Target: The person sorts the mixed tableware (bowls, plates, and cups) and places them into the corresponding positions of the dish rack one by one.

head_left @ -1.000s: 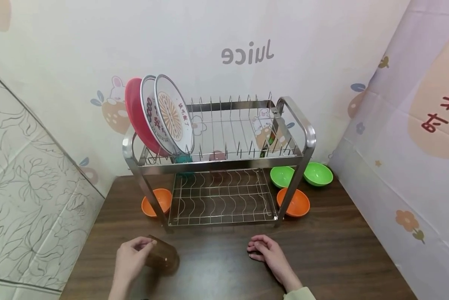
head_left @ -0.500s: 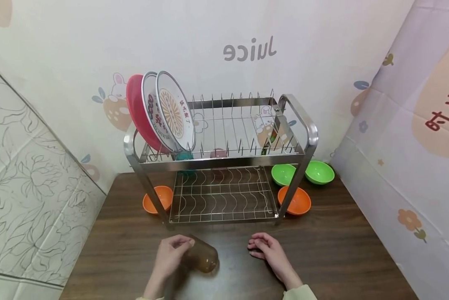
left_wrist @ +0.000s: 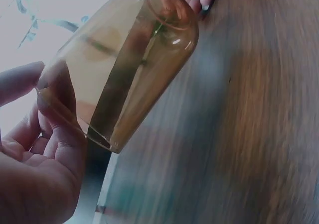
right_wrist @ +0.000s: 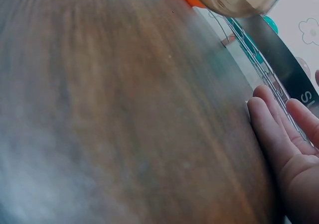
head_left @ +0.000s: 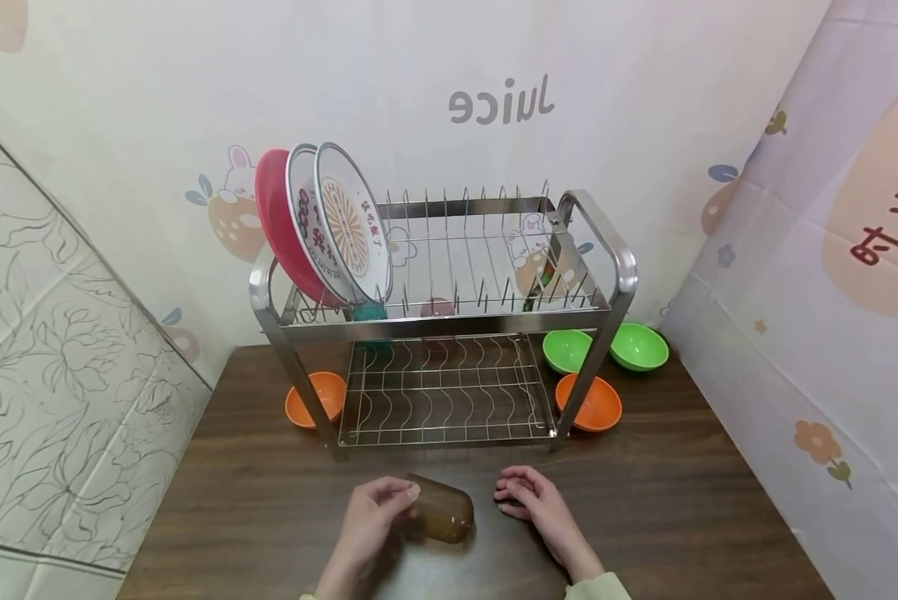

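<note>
The left hand (head_left: pixel 374 512) pinches a brown see-through cup (head_left: pixel 443 510) by its rim, between the thumb and the fingers. The cup is tipped on its side just over the desk (head_left: pixel 681 508), in front of the dish rack (head_left: pixel 449 325). Its round bottom points over to the right hand (head_left: pixel 535 500), and there is a gap between the two. The right hand is loose and free. It rests on its side on the desk with its fingers a little bent.

On the top shelf of the rack, at the left end, a red plate (head_left: pixel 276 225) and two white dishes (head_left: pixel 353 229) with red writing lean in a row. A teal cup (head_left: pixel 370 312) and a pink cup (head_left: pixel 439 308) show behind the rack's front bar. One orange bowl (head_left: pixel 331 396) sits by the rack's left front leg. Another orange bowl (head_left: pixel 605 404) sits by the right front leg. Two green bowls (head_left: pixel 639 347) are farther back on the right. The wall (head_left: pixel 389 50) behind has the word "Juice" written backward.
</note>
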{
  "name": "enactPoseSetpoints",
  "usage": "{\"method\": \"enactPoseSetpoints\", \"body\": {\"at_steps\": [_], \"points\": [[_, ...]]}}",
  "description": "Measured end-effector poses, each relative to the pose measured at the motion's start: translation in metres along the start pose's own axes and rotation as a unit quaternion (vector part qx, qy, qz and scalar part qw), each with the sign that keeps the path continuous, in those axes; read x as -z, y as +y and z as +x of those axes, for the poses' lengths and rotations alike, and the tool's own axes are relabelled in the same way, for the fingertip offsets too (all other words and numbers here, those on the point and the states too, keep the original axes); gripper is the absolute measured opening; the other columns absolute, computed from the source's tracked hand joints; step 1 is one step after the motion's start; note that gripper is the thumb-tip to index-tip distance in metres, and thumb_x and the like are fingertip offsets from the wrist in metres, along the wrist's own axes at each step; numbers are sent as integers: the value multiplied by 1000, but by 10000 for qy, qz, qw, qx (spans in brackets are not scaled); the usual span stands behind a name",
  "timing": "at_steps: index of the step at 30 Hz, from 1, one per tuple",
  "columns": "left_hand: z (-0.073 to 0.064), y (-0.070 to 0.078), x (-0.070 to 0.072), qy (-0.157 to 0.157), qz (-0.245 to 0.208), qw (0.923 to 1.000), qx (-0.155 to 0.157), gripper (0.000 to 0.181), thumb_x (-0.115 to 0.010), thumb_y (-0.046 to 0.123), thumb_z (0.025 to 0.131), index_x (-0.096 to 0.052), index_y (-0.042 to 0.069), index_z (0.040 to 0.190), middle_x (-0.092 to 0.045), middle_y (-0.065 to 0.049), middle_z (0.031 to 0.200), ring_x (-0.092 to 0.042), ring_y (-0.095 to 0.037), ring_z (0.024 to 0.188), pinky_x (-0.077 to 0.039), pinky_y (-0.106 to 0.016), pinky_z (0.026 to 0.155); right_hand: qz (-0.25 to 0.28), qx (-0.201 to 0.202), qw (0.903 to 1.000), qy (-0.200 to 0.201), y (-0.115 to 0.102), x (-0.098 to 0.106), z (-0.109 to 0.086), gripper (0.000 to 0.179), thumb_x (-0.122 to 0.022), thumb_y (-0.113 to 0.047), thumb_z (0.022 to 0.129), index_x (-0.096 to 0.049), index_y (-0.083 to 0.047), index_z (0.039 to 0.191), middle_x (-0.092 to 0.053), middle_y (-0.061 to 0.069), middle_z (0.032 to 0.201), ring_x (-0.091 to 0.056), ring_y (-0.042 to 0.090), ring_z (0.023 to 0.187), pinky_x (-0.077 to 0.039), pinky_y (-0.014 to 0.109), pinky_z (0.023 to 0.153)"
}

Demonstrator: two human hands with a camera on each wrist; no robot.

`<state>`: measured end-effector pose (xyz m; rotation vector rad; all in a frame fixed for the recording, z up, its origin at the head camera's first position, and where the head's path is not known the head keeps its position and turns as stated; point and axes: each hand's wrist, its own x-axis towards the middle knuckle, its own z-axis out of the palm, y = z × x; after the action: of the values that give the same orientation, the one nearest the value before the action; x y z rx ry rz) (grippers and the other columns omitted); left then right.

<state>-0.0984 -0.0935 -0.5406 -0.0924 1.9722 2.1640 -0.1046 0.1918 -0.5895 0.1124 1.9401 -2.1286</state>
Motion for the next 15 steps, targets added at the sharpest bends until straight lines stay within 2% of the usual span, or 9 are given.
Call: {"method": "enactPoseSetpoints", "body": {"at_steps": [5, 9, 15], "points": [[2, -7, -8, -220, -128, 9996, 117, 25, -73, 10, 89, -67, -10, 102, -69, -10, 86, -67, -16, 70, -55, -27, 69, 33, 38, 9999, -111, -2, 0, -1, 50, -54, -23, 103, -41, 14, 134, -58, 28, 119, -63, 37, 109, -55, 40, 87], [3, -14, -12, -384, -441, 9979, 278, 25, -72, 12, 91, -65, -9, 104, -68, -8, 84, -67, -16, 74, -54, -26, 69, 223, 91, 9993, -300, -5, 2, -4, 54, -47, -28, 106, -34, 12, 140, -53, 30, 126, -60, 38, 114, -54, 43, 90], [4, -20, -16, -500, -905, 9931, 544, 24, -70, 13, 93, -64, -6, 106, -69, -6, 84, -67, -15, 76, -54, -24, 68, 664, 449, 9933, -829, -12, 3, -11, 50, -36, -20, 108, -21, 3, 150, -32, 38, 143, -53, 37, 123, -50, 55, 91]]}}
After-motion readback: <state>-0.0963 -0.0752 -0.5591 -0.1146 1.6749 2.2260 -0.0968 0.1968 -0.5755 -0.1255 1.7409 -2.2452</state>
